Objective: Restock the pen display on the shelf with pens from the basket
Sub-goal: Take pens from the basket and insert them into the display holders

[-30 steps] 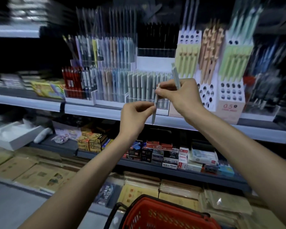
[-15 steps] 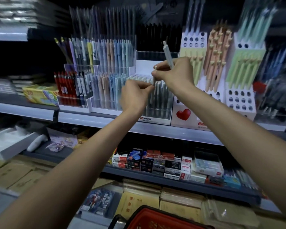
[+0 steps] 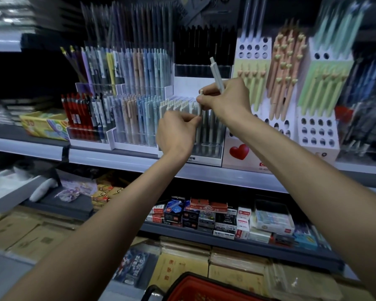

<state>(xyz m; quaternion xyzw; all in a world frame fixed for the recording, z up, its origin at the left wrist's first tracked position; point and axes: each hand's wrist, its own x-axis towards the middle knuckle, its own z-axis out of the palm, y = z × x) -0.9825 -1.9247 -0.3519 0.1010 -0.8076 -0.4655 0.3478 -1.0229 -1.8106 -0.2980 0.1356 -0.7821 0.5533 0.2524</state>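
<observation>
Left hand (image 3: 178,132) pinches the lower barrel of a pale pen (image 3: 200,105) between thumb and fingertips, as seen from the head camera. The right hand (image 3: 227,98) pinches the same pen's top end and, deeper in its curled fingers, grips a spare pen (image 3: 217,76) that sticks up and tilts left. The pale pen stands nearly upright at the front row of the clear pen display (image 3: 206,146) on the shelf (image 3: 226,178), its lower end apparently among the pale pens already racked there. Whether it has reached the tray floor cannot be told. The red basket (image 3: 204,287) sits at the frame's bottom edge, well below the shelf, its contents out of sight.

The likeliest trouble comes from the crowded row: the pen's tip or clip could snag a neighbour, lifting or tipping it, or the pen could settle askew between slots. With the right hand doing two jobs, easing its fingertips off the pale pen could also loosen the spare pen, which would drop toward the lower shelves and might miss the basket. The right wrist hangs near the white holed stand (image 3: 239,152) and its peach pens (image 3: 284,72), so a careless pull-back could brush them.
</observation>
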